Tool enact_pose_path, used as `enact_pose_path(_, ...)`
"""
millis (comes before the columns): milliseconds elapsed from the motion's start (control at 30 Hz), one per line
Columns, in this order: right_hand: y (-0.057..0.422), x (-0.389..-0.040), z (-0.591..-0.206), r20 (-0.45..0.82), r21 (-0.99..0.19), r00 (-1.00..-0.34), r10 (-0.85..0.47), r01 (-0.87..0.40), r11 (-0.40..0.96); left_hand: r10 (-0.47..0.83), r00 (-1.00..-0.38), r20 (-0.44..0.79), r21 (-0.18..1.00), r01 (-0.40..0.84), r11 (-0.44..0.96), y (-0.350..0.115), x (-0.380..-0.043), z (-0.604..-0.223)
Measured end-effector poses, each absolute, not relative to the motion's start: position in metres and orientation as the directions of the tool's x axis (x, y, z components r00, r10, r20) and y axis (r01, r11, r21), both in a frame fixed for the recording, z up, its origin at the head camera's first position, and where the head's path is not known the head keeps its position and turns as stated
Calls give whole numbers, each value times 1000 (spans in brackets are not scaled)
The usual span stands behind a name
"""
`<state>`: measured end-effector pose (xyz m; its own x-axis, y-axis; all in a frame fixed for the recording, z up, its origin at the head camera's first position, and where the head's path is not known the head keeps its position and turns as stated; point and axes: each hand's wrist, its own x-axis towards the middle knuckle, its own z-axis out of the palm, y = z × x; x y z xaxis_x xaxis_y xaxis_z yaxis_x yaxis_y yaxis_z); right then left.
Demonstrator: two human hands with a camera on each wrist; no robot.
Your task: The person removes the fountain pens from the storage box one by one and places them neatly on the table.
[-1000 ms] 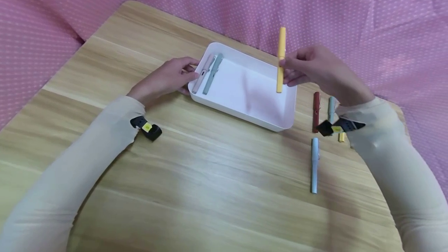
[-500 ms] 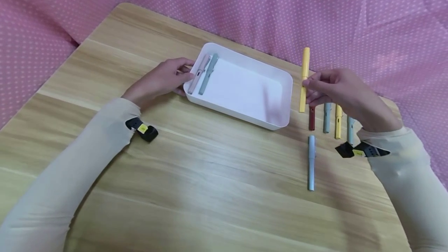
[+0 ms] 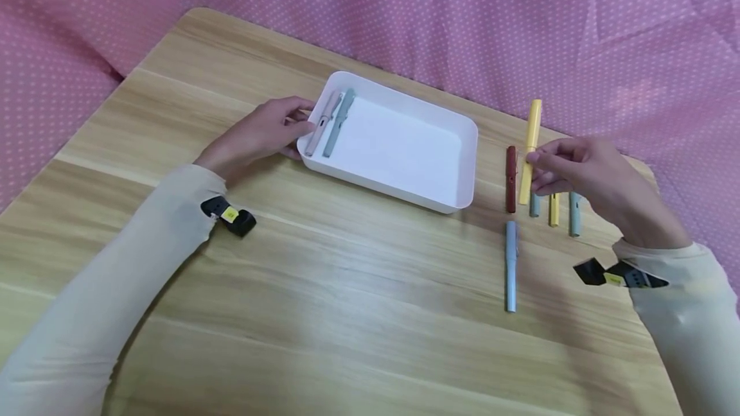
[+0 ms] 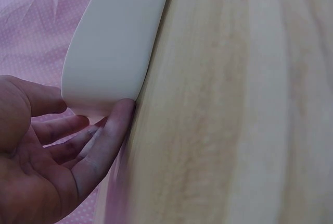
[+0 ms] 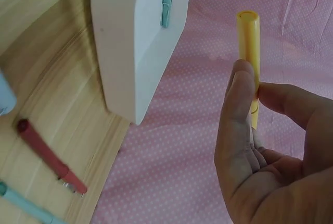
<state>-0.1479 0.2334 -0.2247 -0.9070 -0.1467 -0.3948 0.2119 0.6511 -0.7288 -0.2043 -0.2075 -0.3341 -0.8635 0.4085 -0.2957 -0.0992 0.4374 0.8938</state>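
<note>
Yellow pen (image 3: 534, 132) is pinched mid-barrel by the right hand (image 3: 595, 175), seemingly for control; the left hand (image 3: 254, 132), fingers spread, touches the tray (image 3: 405, 153) beside it, probably steadying.

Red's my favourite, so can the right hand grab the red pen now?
Probably not yet: the right hand pinches a yellow capped pen. But the red capped pen lies uncovered close by, so it looks easy to reach with free fingers.

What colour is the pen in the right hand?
Yellow; the pen in the right hand shows best in the head view.
</note>
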Motion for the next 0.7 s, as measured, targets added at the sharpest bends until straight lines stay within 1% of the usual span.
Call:
enact_pose_path(300, 260, -131, -232, -400, -727, -912, -92, 254, 638, 382, -868, -316, 883, -121, 454, -208, -203, -331)
enact_pose_path(500, 274, -119, -244, -423, -702, -904, -65, 281, 654, 392, -867, -306, 878, -97, 470, -211, -201, -332)
enact_pose_path(700, 292, -103, -254, -466, -683, -879, -98, 287, 672, 402, -863, -306, 883, -99, 459, -208, -202, -332)
